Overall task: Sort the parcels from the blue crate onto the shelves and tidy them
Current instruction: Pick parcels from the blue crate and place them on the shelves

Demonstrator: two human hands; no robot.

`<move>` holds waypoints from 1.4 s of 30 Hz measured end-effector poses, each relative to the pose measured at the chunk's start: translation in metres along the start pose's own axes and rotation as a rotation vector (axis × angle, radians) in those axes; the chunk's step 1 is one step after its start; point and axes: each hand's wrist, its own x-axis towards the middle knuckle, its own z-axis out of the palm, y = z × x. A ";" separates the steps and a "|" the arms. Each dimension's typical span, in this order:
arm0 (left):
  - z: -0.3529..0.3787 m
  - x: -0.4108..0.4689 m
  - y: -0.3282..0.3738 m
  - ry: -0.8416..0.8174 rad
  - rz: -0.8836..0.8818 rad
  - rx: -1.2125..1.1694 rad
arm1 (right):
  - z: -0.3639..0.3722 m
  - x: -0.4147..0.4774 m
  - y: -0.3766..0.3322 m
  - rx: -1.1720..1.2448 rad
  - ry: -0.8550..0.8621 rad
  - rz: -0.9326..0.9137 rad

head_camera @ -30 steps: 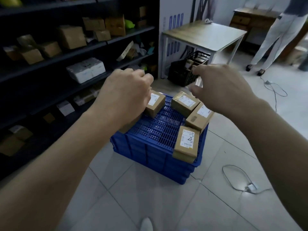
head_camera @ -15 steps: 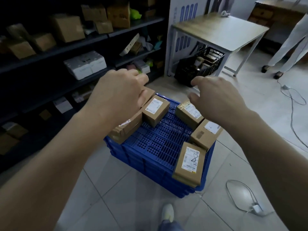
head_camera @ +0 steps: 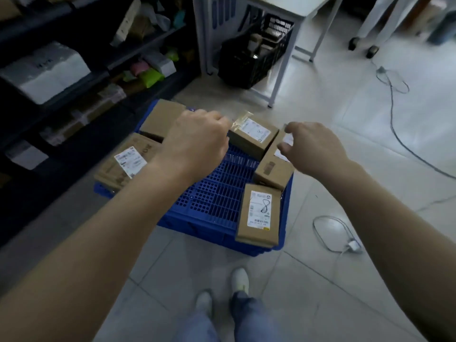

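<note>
Head view: left hand (head_camera: pixel 197 144) and right hand (head_camera: pixel 313 146) now lower over blue crate (head_camera: pixel 217 201).

We see a black basket (head_camera: pixel 249 62) under a white table (head_camera: pixel 276 87) (small boxes inside) and a white charger (head_camera: pixel 353 245) on the tiled floor (head_camera: pixel 320 107).

Both bare forearms stretch forward. The left hand (head_camera: pixel 197 141) is curled into a fist, its back upward. The right hand (head_camera: pixel 312 146) has loosely bent fingers and holds nothing.
</note>
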 end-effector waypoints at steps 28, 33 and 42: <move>0.251 -0.060 0.033 -0.420 0.152 -0.063 | 0.345 -0.039 0.090 1.131 -0.592 0.775; 0.258 -0.065 0.031 -0.444 0.138 -0.069 | 0.361 -0.034 0.081 1.309 -0.546 0.790; 0.268 -0.073 0.020 -0.473 0.109 -0.098 | 0.372 -0.032 0.088 1.476 -0.694 0.879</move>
